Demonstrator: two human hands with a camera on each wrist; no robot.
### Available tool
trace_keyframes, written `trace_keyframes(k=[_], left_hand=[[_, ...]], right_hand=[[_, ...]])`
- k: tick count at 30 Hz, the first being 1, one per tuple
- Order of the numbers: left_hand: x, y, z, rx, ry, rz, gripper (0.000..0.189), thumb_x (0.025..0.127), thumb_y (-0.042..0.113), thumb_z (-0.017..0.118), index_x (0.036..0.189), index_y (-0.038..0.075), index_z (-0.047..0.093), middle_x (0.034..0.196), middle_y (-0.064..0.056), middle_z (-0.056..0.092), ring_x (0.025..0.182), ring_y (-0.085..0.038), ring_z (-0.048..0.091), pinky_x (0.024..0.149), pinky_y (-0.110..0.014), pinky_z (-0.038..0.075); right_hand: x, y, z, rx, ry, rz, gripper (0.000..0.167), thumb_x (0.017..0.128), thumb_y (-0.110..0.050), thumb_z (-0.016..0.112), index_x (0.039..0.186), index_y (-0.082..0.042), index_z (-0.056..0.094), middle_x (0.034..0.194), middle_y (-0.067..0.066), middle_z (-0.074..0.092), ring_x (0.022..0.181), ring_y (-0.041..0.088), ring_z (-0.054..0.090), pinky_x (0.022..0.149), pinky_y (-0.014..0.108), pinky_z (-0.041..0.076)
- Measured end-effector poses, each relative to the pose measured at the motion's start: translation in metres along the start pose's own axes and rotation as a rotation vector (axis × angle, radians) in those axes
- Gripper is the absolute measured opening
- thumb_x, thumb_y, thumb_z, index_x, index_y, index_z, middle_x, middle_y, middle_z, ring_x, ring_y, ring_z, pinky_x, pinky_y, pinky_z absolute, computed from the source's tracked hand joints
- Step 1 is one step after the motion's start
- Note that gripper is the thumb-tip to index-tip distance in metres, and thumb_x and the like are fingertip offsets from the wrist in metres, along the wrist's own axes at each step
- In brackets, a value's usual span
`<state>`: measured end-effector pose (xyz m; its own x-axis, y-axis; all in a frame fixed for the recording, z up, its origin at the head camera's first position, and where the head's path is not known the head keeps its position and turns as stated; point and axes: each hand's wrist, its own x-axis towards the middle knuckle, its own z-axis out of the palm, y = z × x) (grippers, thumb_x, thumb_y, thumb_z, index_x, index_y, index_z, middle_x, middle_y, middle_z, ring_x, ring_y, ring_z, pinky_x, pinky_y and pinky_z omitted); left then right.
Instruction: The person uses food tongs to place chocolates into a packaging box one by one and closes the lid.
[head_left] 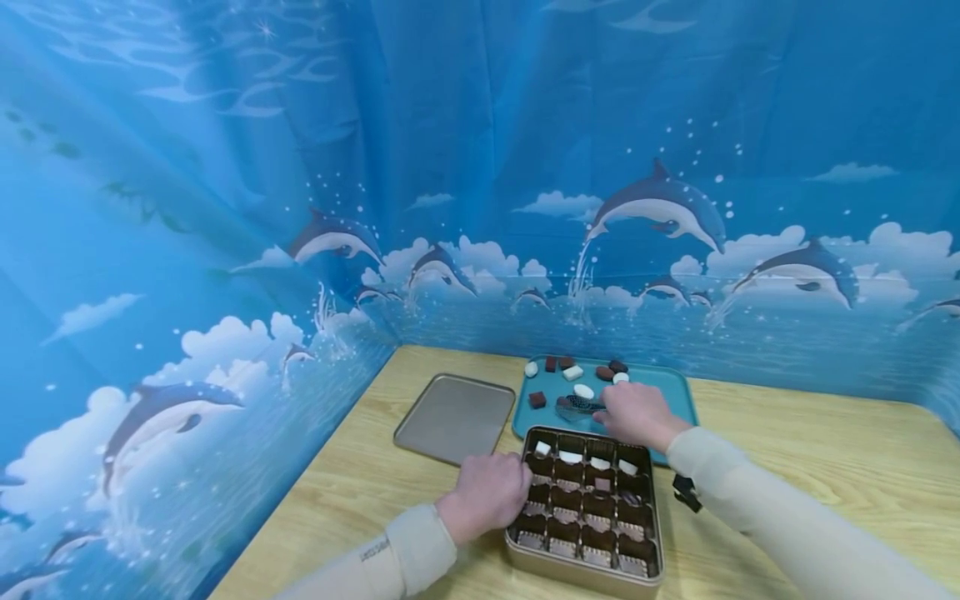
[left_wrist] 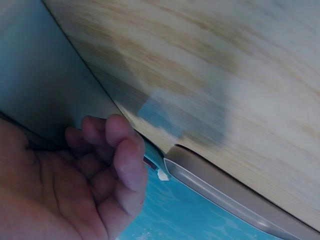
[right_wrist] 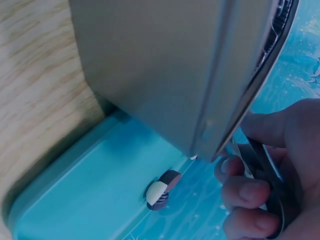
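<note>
"What is seen nearest?"

"A metal box (head_left: pixel 581 577) is set on the tabletop (head_left: pixel 810 483); white sweets (head_left: pixel 570 457) are held in its farthest row of compartments."

"And the hands?"

"The left hand (head_left: pixel 487 493) is placed at the box's left side, fingers curled; whether the rim is gripped cannot be told. Beyond, a metal lid (head_left: pixel 453 417) is laid flat. By the right hand (head_left: pixel 636 412), tongs (head_left: pixel 577 407) are pinched over a blue tray (head_left: pixel 680 396), where dark and white sweets are scattered."

"Farthest?"

"A dolphin-printed curtain (head_left: pixel 480 167) is hung behind."
</note>
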<state>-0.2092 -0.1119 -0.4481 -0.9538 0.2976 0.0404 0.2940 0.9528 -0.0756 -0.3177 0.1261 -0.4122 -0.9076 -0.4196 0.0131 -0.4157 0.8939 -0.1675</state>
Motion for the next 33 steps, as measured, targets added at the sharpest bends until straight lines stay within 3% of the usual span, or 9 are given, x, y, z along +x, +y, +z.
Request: trace_keyframes(k=[10,19,25,28,30,33], left_hand=[[0.001,0.001,-0.001,-0.014,0.007,-0.014,0.044,0.107,0.038,0.036,0.077,0.014,0.059,0.069,-0.001,0.055,0.063,-0.02,0.06,0.055,-0.04,0.052],[-0.001,0.001,-0.001,-0.028,0.006,-0.019,0.045,0.107,0.037,0.036,0.076,0.014,0.058,0.068,-0.001,0.055,0.062,-0.021,0.06,0.055,-0.04,0.051],[-0.002,0.001,-0.002,-0.039,0.007,-0.019,0.045,0.107,0.037,0.036,0.075,0.014,0.057,0.067,-0.001,0.053,0.06,-0.02,0.057,0.054,-0.039,0.05],[-0.002,0.001,-0.002,-0.043,0.005,-0.014,0.045,0.108,0.036,0.036,0.075,0.014,0.057,0.066,0.0,0.052,0.059,-0.019,0.056,0.054,-0.039,0.05],[-0.001,0.0,-0.002,-0.043,0.004,-0.014,0.045,0.108,0.037,0.035,0.075,0.014,0.057,0.067,0.0,0.052,0.06,-0.019,0.056,0.054,-0.039,0.05],[-0.001,0.0,0.0,-0.042,0.005,-0.013,0.045,0.108,0.037,0.035,0.076,0.013,0.057,0.066,-0.001,0.052,0.06,-0.019,0.056,0.054,-0.039,0.05]], right_hand=[[-0.006,-0.003,-0.006,-0.009,-0.014,0.008,0.04,0.097,-0.027,0.068,0.061,-0.018,0.055,0.052,-0.003,0.041,0.045,0.012,0.039,0.045,0.027,0.032],[-0.02,-0.006,-0.017,-0.004,-0.008,-0.041,0.028,0.098,-0.025,0.066,0.071,-0.018,0.065,0.055,-0.002,0.052,0.047,0.013,0.045,0.047,0.028,0.035],[-0.032,-0.009,-0.027,-0.012,0.034,-0.093,0.029,0.098,-0.024,0.066,0.07,-0.02,0.061,0.056,-0.004,0.05,0.047,0.012,0.044,0.046,0.027,0.033],[-0.037,-0.011,-0.032,-0.015,0.048,-0.105,0.024,0.098,-0.025,0.067,0.074,-0.019,0.065,0.056,-0.004,0.051,0.046,0.011,0.043,0.045,0.026,0.032],[-0.04,-0.012,-0.035,-0.02,0.058,-0.114,0.017,0.097,-0.025,0.068,0.086,-0.013,0.073,0.062,-0.003,0.059,0.046,0.01,0.045,0.044,0.025,0.033],[-0.044,-0.015,-0.039,-0.018,0.074,-0.124,0.02,0.096,-0.025,0.068,0.102,-0.008,0.077,0.067,-0.001,0.065,0.044,0.009,0.044,0.041,0.024,0.031]])
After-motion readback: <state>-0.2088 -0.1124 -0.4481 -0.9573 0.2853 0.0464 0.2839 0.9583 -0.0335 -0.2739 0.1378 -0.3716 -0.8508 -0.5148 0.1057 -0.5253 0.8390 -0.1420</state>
